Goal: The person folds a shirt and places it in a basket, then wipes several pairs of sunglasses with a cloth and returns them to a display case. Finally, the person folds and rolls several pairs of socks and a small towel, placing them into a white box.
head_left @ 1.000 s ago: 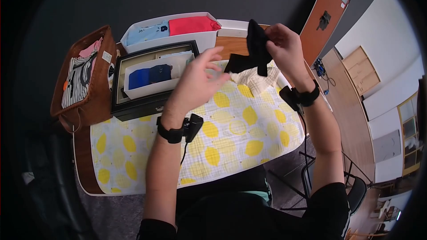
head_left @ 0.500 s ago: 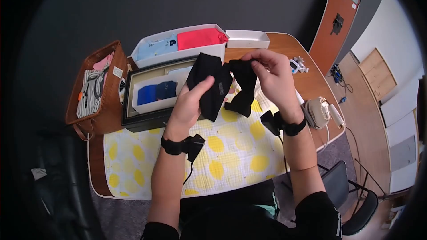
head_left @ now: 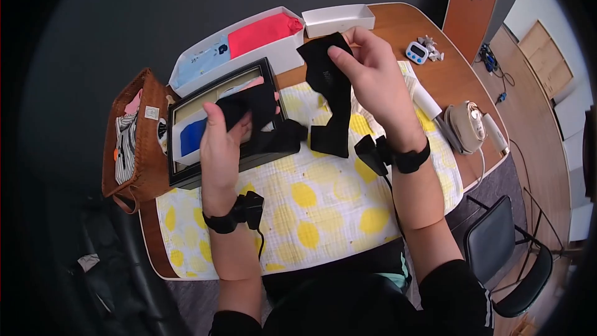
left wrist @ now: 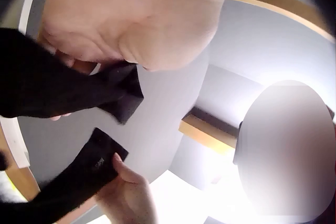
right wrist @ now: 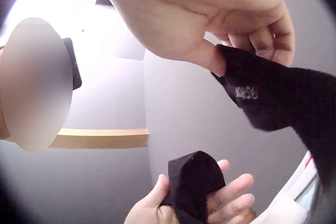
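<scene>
My right hand point(head_left: 379, 74) pinches the cuff of a black sock point(head_left: 336, 102) between thumb and fingers; the sock hangs over the yellow-patterned cloth. Small grey lettering shows on this sock point(right wrist: 268, 95) in the right wrist view. A second black sock point(head_left: 255, 102) lies across my left hand point(head_left: 219, 149), above the glass-topped black case point(head_left: 239, 167). The right wrist view shows the left hand's fingers point(right wrist: 231, 198) spread and fairly straight, its thumb apart, with black fabric point(right wrist: 194, 187) over the palm. The two socks hang close together in the head view.
A brown basket point(head_left: 144, 149) with clothes stands at the left. Behind the case is a white box point(head_left: 186, 84) with folded blue and red clothes, beside a smaller white tray point(head_left: 339, 20). A timer point(head_left: 416, 53) and a beige corded device point(head_left: 465, 127) sit at the right.
The hands have moved apart, the left one to the left over the case with its sock. Earlier only the right hand held black fabric; now each hand has a sock. The head view has shifted.
</scene>
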A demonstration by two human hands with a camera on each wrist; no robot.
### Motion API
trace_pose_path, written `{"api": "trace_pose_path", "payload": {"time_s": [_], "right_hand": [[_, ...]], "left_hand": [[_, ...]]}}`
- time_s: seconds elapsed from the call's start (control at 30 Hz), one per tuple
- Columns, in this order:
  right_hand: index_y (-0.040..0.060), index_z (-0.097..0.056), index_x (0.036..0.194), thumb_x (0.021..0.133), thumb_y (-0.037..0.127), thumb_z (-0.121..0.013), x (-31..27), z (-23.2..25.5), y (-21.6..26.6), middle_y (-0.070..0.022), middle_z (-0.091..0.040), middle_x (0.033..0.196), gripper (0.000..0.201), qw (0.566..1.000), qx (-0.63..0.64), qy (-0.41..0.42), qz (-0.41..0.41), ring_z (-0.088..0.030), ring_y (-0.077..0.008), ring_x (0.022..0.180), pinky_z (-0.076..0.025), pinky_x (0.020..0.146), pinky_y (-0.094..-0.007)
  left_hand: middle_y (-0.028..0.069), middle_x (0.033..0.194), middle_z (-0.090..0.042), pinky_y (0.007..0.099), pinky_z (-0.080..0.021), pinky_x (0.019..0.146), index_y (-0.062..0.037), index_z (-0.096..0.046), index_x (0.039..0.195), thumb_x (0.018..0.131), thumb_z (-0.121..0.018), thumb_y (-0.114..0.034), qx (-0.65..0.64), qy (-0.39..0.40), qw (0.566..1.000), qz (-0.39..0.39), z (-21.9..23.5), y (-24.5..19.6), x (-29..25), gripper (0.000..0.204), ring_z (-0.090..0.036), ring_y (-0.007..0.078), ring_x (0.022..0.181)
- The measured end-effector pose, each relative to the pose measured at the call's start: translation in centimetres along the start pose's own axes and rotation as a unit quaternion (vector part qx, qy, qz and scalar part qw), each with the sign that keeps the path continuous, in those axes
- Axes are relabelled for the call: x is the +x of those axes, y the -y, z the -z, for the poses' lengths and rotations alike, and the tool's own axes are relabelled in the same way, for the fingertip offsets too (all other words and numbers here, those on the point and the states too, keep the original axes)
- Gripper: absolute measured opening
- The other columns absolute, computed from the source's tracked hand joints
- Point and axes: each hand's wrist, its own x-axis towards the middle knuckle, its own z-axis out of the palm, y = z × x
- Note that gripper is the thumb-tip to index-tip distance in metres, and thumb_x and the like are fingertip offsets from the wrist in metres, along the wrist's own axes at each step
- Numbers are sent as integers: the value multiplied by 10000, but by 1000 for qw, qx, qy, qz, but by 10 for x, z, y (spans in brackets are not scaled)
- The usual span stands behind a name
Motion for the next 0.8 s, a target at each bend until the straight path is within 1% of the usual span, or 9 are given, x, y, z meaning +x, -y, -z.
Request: {"api": "trace_pose_path", "payload": {"time_s": [0.1, 0.13, 0.17, 0.23, 0.37, 0.43, 0.57, 0.67, 0.8], "right_hand": [[-9, -584, 1040, 979, 41, -640, -1, -6, 9, -46, -706, 836, 96, 999, -7, -5, -47, -670, -73, 776, -523, 671, -219], [-20, -593, 1082, 980, 38, -638, -1, -8, 10, -56, -718, 840, 126, 997, -33, -10, -62, -682, -79, 764, -532, 656, -223], [-20, -593, 1082, 980, 38, -638, 0, -9, 6, -56, -718, 840, 126, 997, -33, -9, -62, -682, -79, 764, -532, 656, -223], [-45, -618, 1154, 980, 26, -633, 4, -11, -9, -54, -726, 862, 189, 998, -24, 40, -30, -674, -68, 732, -537, 643, -224], [-52, -659, 1158, 975, 11, -630, 3, -16, -14, -40, -730, 887, 196, 992, -89, 89, 1, -668, -60, 736, -544, 652, -227], [-54, -697, 1084, 969, 14, -638, -2, -19, -6, -27, -730, 912, 146, 988, -50, 126, -71, -666, -56, 801, -542, 698, -220], [-43, -708, 1075, 964, 27, -649, -10, -31, -7, -13, -724, 915, 144, 975, 77, 192, -77, -652, -52, 824, -529, 725, -211], [-27, -708, 1062, 954, 36, -667, -18, -41, -5, 20, -697, 887, 132, 933, 136, 310, -119, -608, -41, 799, -503, 737, -220], [-27, -723, 1013, 922, 13, -695, -21, -56, -17, 32, -676, 840, 103, 921, 38, 368, -120, -574, -38, 779, -480, 707, -215]], "left_hand": [[233, 1204, -671, 396, -558, 909, 43, -479, 1441, 1072, -91, -590, -57, 43, 997, 3, 6, -1, 0, 829, -705, 281, 978], [229, 1180, -676, 404, -586, 829, 55, -494, 1417, 1097, -136, -533, -79, 6, 997, 4, 1, -2, -1, 759, -714, 283, 929], [229, 1180, -676, 404, -586, 829, 55, -494, 1417, 1097, -136, -533, -79, 5, 997, 4, -2, -5, -1, 759, -714, 283, 929], [223, 1179, -679, 391, -570, 882, 58, -521, 1383, 1118, -194, -457, -93, -44, 995, -18, -6, -11, -2, 665, -707, 272, 960], [210, 1164, -692, 357, -553, 939, 60, -557, 1330, 1130, -232, -360, -117, -63, 990, -52, 1, -6, 0, 566, -704, 247, 1006], [195, 1179, -685, 357, -548, 945, 53, -563, 1325, 1132, -218, -339, -129, -78, 987, -54, 6, -3, 3, 557, -684, 237, 1027], [180, 1203, -670, 350, -524, 977, 60, -571, 1307, 1131, -274, -305, -149, -101, 982, -63, -1, -4, 5, 502, -654, 221, 1070], [159, 1251, -647, 341, -466, 1041, 80, -575, 1289, 1104, -425, -218, -101, -81, 981, -142, 1, 6, 9, 381, -603, 201, 1165], [152, 1260, -646, 335, -463, 1037, 80, -600, 1274, 1109, -417, -255, -76, -90, 986, -120, -5, 8, 8, 416, -598, 196, 1176]]}}
